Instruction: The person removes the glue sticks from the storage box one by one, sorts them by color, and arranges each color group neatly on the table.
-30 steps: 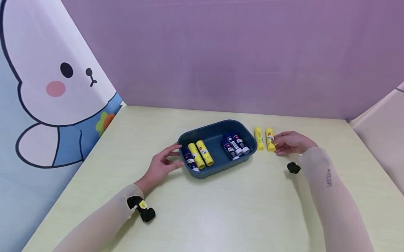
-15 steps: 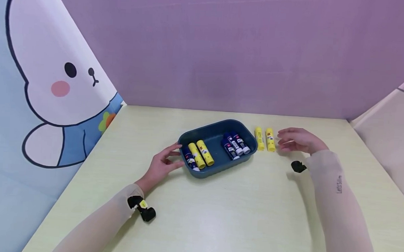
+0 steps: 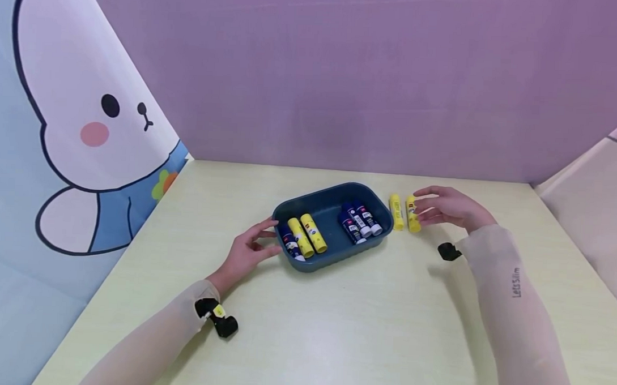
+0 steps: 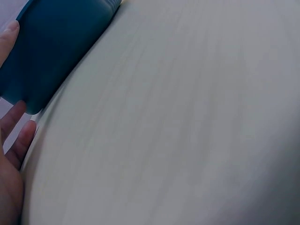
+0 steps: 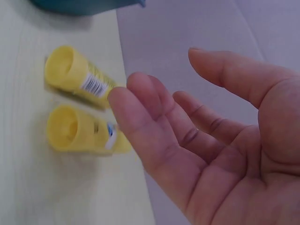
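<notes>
- Tray, dark blue, 1: the tray is lying slantwise on the table, six sticks resting inside it
- Left hand, 1: your left hand is resting at the tray's left end, its thumb and fingers standing apart, relaxed and touching the wall rather than wrapping round it
- Right hand, 1: your right hand is hovering at the outer yellow stick, fingers lightly bending, thumb standing well apart, palm holding nothing; whether a fingertip is touching that stick, you cannot be told
- Yellow sticks, 4: an inner pair, the left one and the right one, is lying side by side in the tray's left part; an outer pair is lying on the table past the tray's right end, the nearer stick showing a barcode in the right wrist view, the outer yellow stick lying just beside it
- Blue sticks, 4: a single blue stick is lying against the tray's left end; three blue sticks are lying together at its right end
- Table, pale, 1: the table is bearing everything listed
- Wrist devices, black, 2: one device is showing at each of your wrists
</notes>
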Tool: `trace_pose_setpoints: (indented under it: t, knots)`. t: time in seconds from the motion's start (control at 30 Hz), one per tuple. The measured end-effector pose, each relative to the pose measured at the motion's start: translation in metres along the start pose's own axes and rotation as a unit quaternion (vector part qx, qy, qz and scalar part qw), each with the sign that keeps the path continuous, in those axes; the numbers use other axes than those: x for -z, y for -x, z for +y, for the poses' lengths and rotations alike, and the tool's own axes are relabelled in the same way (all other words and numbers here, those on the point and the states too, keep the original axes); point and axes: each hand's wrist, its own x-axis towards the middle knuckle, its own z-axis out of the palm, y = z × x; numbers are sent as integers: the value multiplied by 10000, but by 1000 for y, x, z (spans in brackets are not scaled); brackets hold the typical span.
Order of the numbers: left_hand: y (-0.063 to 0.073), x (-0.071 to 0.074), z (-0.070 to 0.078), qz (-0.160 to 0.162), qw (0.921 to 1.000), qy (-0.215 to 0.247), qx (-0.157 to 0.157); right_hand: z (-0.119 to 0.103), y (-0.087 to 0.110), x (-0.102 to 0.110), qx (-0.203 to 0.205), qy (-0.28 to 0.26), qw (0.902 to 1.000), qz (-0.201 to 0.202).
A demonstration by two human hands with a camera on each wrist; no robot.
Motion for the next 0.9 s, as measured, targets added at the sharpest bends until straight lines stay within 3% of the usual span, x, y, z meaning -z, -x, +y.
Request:
trace_pose_setpoints:
  t: [0.7, 0.9]
  knots:
    - [0, 1, 1, 46, 10000, -20, 56, -31, -15, -43, 757, 420, 9958, -284]
    - [0, 2, -2, 45, 10000, -24, -10, -38, -19, -52, 739, 495, 9957, -261]
